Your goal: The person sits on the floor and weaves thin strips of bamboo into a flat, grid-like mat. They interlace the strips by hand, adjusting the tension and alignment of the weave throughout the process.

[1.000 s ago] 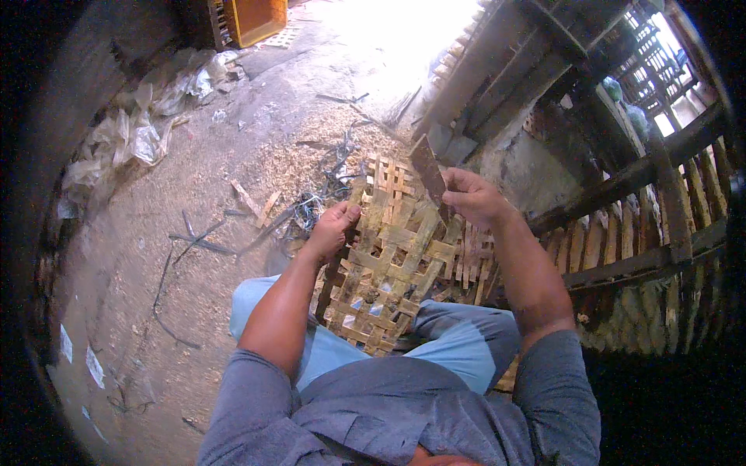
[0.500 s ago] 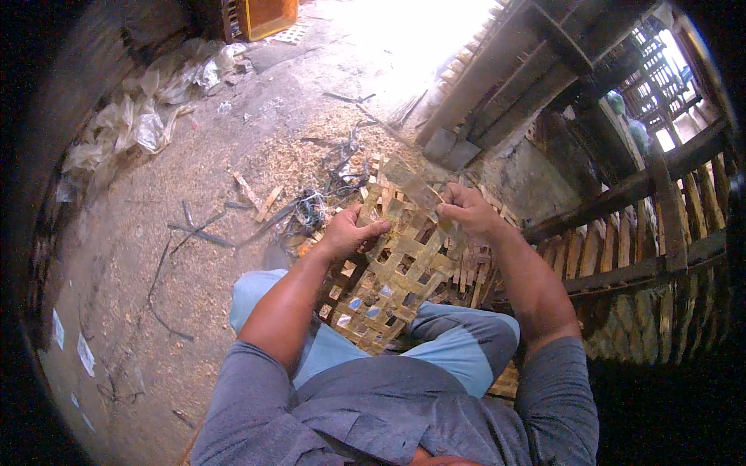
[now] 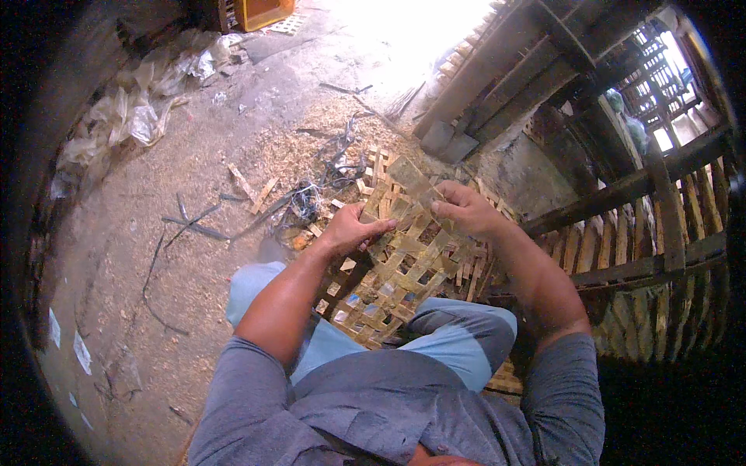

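Observation:
A loosely woven basket (image 3: 400, 264) of flat yellow-brown strips, with square gaps in its weave, stands tilted between my knees. My left hand (image 3: 350, 231) is closed on its upper left edge, the thumb lying over the strips. At the upper right, my right hand (image 3: 466, 211) pinches a wide flat strip (image 3: 412, 177) between thumb and fingers. This strip slants up and to the left beyond the weave. The fingers of my left hand are partly hidden behind the basket.
Wood shavings (image 3: 295, 147) and dark straps (image 3: 194, 225) litter the floor, with a tangle of pale string (image 3: 305, 200) by my left knee. Crumpled plastic sheeting (image 3: 132, 116) lies far left, near an orange crate (image 3: 264, 14). A slatted wooden structure (image 3: 622, 233) borders the right.
My right hand and the wide strip have shifted slightly left. Both hands keep their grips, and the basket stays between my knees.

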A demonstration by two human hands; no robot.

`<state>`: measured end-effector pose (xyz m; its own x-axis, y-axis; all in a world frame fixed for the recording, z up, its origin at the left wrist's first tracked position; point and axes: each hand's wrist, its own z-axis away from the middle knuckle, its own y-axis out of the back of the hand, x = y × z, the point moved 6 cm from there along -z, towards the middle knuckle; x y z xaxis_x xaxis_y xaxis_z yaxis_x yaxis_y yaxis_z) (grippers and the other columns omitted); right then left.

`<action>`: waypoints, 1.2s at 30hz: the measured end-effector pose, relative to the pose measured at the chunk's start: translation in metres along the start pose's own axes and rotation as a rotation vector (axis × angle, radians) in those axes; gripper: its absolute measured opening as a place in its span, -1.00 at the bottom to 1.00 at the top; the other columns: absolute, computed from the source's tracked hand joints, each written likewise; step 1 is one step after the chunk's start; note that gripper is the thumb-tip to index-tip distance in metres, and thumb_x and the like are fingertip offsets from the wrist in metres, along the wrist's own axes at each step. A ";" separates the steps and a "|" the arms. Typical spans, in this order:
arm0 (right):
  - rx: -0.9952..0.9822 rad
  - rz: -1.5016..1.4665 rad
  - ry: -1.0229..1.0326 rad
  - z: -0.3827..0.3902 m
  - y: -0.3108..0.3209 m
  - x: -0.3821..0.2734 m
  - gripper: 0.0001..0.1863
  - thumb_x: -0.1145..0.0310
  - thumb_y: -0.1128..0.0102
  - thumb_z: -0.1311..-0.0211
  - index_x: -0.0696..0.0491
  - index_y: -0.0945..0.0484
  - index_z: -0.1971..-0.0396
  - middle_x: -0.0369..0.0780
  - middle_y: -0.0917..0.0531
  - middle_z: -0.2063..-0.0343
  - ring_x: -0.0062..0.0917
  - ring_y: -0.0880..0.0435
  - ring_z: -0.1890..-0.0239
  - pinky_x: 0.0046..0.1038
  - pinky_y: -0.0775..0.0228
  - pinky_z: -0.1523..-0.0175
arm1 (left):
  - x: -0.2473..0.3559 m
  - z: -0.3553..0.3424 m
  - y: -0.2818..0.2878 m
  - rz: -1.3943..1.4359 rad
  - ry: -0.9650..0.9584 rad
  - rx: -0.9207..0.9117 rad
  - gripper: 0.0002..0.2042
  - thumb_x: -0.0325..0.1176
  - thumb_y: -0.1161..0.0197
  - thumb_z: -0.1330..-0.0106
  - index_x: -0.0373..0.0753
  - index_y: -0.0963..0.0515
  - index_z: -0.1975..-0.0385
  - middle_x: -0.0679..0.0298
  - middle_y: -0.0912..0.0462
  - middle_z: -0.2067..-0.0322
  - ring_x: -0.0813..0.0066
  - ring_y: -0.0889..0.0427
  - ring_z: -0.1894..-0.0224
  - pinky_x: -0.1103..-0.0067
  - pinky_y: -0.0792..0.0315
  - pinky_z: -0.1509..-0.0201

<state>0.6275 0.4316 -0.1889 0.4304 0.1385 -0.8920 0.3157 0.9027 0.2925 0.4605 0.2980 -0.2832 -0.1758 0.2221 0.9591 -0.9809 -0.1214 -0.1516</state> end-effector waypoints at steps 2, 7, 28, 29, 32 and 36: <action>0.055 -0.049 -0.019 -0.001 0.002 0.011 -0.76 0.37 -0.13 -0.34 0.10 -0.46 0.05 -0.28 -0.59 0.21 -0.58 -0.53 0.15 -0.44 -0.41 0.03 | 0.013 0.006 -0.001 -0.037 -0.035 0.007 -0.59 -0.08 -0.48 -0.12 -0.28 -0.61 0.20 0.40 -0.63 0.47 0.71 -0.50 0.52 0.66 -0.37 0.45; 0.153 -0.284 -0.052 -0.003 0.000 0.016 -0.76 0.38 -0.12 -0.34 0.11 -0.45 0.06 -0.23 -0.59 0.20 -0.50 -0.57 0.16 -0.37 -0.53 0.15 | 0.012 0.011 -0.002 0.030 0.035 0.026 -0.57 -0.08 -0.48 -0.12 -0.29 -0.61 0.17 0.38 -0.65 0.44 0.69 -0.51 0.50 0.66 -0.39 0.43; 0.226 -0.200 -0.135 -0.011 -0.014 -0.009 -0.76 0.45 -0.12 -0.31 0.13 -0.45 0.05 -0.17 -0.61 0.24 -0.48 -0.60 0.37 -0.39 -0.50 0.30 | 0.017 0.014 0.003 0.091 0.053 0.123 -0.70 -0.15 -0.44 -0.19 -0.22 -0.65 0.24 0.45 -0.59 0.54 0.71 -0.45 0.57 0.67 -0.34 0.49; 0.216 -0.204 -0.137 -0.011 -0.012 -0.003 -0.75 0.45 -0.13 -0.31 0.13 -0.45 0.04 -0.17 -0.62 0.24 -0.47 -0.60 0.36 -0.39 -0.50 0.30 | 0.020 0.015 0.003 0.068 0.052 0.128 -0.70 -0.14 -0.44 -0.19 -0.22 -0.65 0.23 0.45 -0.60 0.53 0.71 -0.46 0.55 0.67 -0.35 0.48; 0.226 -0.190 -0.147 -0.013 -0.009 0.004 -0.80 0.44 -0.14 -0.30 0.14 -0.45 0.12 -0.18 -0.61 0.30 -0.48 -0.62 0.39 -0.36 -0.55 0.36 | 0.020 0.014 0.002 0.025 0.032 0.122 -0.69 -0.13 -0.45 -0.18 -0.22 -0.65 0.23 0.44 -0.61 0.51 0.71 -0.47 0.54 0.67 -0.36 0.46; 0.206 -0.180 -0.181 -0.016 -0.006 0.009 -0.82 0.44 -0.14 -0.30 0.13 -0.43 0.16 -0.16 -0.61 0.35 -0.46 -0.63 0.44 -0.35 -0.56 0.41 | 0.011 0.008 0.002 0.061 0.038 0.128 -0.68 -0.12 -0.45 -0.17 -0.22 -0.66 0.25 0.44 -0.61 0.51 0.71 -0.46 0.55 0.67 -0.36 0.46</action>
<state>0.6158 0.4342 -0.2037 0.4895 -0.1076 -0.8654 0.5569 0.8022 0.2153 0.4575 0.2924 -0.2705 -0.2401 0.2466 0.9389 -0.9501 -0.2580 -0.1753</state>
